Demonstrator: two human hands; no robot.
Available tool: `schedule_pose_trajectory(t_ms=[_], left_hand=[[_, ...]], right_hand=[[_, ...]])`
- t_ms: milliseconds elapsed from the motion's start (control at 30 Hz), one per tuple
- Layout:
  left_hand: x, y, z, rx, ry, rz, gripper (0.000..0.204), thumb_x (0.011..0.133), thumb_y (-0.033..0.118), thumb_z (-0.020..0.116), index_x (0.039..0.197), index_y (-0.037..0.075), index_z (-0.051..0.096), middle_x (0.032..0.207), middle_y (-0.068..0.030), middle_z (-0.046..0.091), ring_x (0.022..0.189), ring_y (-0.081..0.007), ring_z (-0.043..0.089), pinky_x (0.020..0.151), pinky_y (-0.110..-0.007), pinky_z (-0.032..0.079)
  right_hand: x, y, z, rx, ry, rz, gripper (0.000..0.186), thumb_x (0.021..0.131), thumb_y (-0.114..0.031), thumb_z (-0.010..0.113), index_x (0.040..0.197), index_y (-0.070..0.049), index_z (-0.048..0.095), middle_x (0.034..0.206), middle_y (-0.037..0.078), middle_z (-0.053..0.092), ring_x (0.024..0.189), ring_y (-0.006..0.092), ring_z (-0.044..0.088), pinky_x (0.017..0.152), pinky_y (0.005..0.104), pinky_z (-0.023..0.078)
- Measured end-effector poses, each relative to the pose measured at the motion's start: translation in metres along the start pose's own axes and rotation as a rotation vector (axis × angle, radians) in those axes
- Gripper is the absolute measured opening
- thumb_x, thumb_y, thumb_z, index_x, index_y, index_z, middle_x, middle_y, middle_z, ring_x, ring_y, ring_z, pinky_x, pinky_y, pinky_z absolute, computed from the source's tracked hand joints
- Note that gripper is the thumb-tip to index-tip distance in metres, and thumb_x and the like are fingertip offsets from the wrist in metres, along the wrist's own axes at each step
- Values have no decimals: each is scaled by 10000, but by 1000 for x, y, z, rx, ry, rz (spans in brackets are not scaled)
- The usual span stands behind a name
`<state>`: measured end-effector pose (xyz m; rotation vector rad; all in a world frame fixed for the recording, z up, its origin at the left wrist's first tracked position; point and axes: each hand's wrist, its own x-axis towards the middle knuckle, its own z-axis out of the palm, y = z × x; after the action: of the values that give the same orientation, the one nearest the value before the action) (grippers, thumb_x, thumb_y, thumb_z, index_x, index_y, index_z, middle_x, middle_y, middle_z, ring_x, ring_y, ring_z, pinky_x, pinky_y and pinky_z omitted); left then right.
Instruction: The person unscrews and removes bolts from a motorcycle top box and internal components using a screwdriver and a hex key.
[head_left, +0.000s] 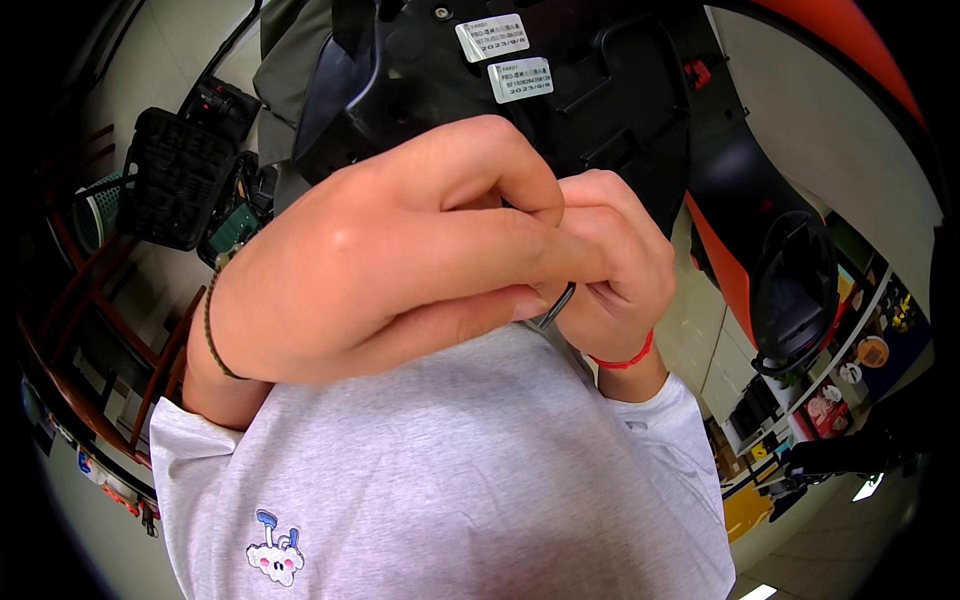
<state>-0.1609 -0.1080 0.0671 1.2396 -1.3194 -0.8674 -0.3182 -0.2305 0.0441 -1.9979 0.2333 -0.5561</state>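
My left hand point(380, 255), with a dark cord at the wrist, is closed, its thumb and fingers reaching across to my right hand point(615, 245). The right hand wears a red string bracelet and is curled, its fingers meeting the left's. Between them a thin, dark, bent rod point(558, 306) shows below the left thumb tip; its rest is hidden by the fingers, and I cannot make out its kind. Right beyond the hands lies a large black plastic shell point(620, 100) with ribs, a screw hole and two white labels point(520, 80).
An opened black moulded tool case point(180, 180) lies on the floor at the left, near a wooden chair frame point(110, 330). At the right are an orange and black part point(735, 280) with a black loop, and shelves with small goods point(840, 390).
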Motion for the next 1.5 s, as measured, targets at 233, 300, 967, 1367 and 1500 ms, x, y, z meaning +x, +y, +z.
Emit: schedule_pose_trajectory(t_ms=[233,300,967,1367,1500], left_hand=[[6,-16,-13,-240,-171,34,189,796,147,759,908,-5,739,917,-82,556,673,-121,534,566,-222,432],[7,-13,-13,-229,-173,18,171,778,149,780,866,11,730,892,-66,558,660,-113,526,545,-216,418],[4,9,19,145,137,-6,298,651,-58,680,943,-5,690,828,-100,624,690,-185,577,567,-268,464],[4,11,2,48,56,-62,317,630,12,786,929,2,680,841,-93,704,656,-195,625,553,-283,486],[2,9,5,128,148,-31,291,625,4,817,863,11,649,782,-108,673,631,-189,610,537,-282,488]], right_hand=[[-2,1,1,-10,-29,-7,218,641,-78,802,778,-53,634,797,50,638,644,191,608,550,287,461],[-1,0,1,-7,-44,-9,223,636,-74,803,783,-54,637,798,51,638,645,194,609,551,293,465],[-4,1,3,84,24,23,198,669,-29,733,833,-20,622,808,91,629,642,239,603,551,312,466],[-3,4,0,-22,-57,-76,198,649,-8,724,826,-25,636,789,76,628,622,221,597,544,302,463],[1,3,3,-62,-4,-91,205,649,-23,730,835,-35,646,784,64,623,628,212,599,543,300,463]])
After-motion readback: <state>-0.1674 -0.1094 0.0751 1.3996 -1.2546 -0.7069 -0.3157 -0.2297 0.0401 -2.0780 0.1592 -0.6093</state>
